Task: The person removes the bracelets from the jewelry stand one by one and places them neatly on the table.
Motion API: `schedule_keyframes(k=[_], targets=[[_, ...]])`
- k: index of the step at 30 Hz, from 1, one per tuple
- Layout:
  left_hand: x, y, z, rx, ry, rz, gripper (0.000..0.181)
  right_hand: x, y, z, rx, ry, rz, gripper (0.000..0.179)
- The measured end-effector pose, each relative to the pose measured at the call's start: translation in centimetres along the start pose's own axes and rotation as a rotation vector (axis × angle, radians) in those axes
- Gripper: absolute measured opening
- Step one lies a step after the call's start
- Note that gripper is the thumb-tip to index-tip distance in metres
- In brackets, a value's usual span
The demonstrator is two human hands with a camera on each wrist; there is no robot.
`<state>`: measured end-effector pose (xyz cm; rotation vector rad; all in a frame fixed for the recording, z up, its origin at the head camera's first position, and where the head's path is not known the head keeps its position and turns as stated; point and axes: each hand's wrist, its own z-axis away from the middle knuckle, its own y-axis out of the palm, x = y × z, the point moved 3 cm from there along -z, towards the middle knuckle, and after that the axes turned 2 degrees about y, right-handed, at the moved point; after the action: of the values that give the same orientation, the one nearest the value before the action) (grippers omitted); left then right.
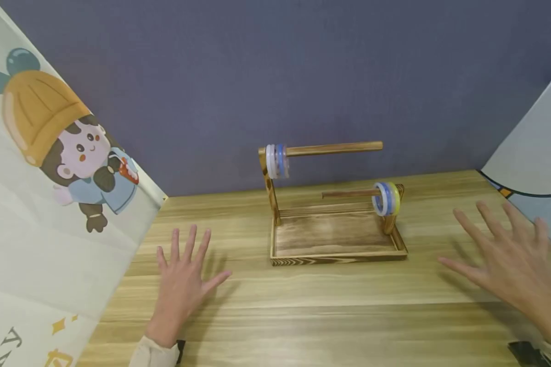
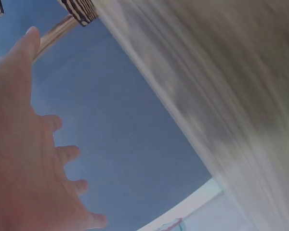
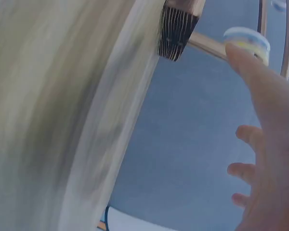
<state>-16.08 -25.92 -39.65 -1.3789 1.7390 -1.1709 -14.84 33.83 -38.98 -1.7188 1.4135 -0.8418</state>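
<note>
A wooden bangle stand (image 1: 340,259) with a shallow tray base sits in the middle of the table. From its tall left post a rod (image 1: 335,148) runs right, with several white, blue and clear bangles (image 1: 271,161) at the post end. On the lower rod (image 1: 349,193), white, blue and yellow bangles (image 1: 397,199) hang beside the right post. My left hand (image 1: 179,283) is spread over the table left of the stand, fingers straight, holding nothing. To the stand's right, my right hand (image 1: 514,260) is likewise spread with nothing in it; the right wrist view shows its thumb overlapping the lower bangles (image 3: 248,41).
The wood-grain table (image 1: 330,316) backs onto a dark blue-grey panel (image 1: 303,76). A white sheet with a cartoon figure (image 1: 87,153) borders the left side, and another printed sheet (image 1: 528,148) borders the right.
</note>
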Motion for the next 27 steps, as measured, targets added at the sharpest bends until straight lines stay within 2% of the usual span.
schedule_keyframes(k=[3,5,7,9,11,13,16,19,22,25,27], targets=[[-0.4,0.0,-0.1,0.021,0.010,0.012,0.100,0.8,-0.5,-0.5,-0.082,-0.069,-0.011,0.112],[-0.8,0.1,-0.3,0.037,0.019,0.039,0.096,1.4,-0.9,-0.8,-0.174,-0.126,-0.014,0.108],[-1.3,0.1,-0.4,0.044,0.035,0.090,0.091,2.3,-1.4,-1.3,-0.264,-0.168,-0.012,0.105],[-1.9,0.2,-0.7,0.040,0.062,0.160,0.085,3.3,-2.1,-1.8,-0.321,-0.191,-0.029,0.101],[-2.5,0.2,-0.9,0.021,0.095,0.254,0.080,4.5,-3.0,-2.3,-0.325,-0.195,-0.062,0.097],[-3.2,0.1,-1.1,0.009,0.117,0.355,0.075,5.7,-3.8,-2.7,-0.297,-0.193,-0.089,0.092],[-4.1,0.0,-1.5,0.002,0.118,0.502,0.068,7.3,-4.7,-3.3,-0.276,-0.199,-0.130,0.084],[-5.0,0.2,-2.0,0.019,0.084,0.650,0.062,8.8,-4.9,-4.1,-0.308,-0.230,-0.171,0.074],[-5.7,0.6,-2.6,0.041,0.042,0.821,0.056,10.2,-4.8,-5.1,-0.375,-0.277,-0.245,0.065],[-6.3,1.2,-3.1,0.089,-0.022,1.004,0.053,11.8,-4.6,-6.2,-0.417,-0.323,-0.311,0.058],[-6.6,1.6,-3.5,0.120,-0.063,1.095,0.051,12.8,-4.5,-6.9,-0.421,-0.346,-0.338,0.056]])
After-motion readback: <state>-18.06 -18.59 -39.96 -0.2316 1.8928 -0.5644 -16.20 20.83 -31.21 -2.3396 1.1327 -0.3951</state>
